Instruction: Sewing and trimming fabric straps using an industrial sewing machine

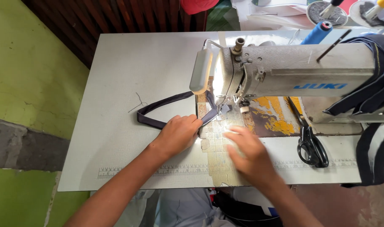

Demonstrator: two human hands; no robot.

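Both hands flank the needle: left hand flat on the dark strap, which runs leftward from it, right hand open, just below-right.

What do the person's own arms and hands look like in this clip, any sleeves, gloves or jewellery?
Both forearms are bare as far as the frame shows, with no sleeve in view. The left hand and the right hand are bare too: no gloves, and no watch, bracelet or ring that can be made out. The right hand is slightly blurred and brightly lit by the machine's lamp, so small details there cannot be told.
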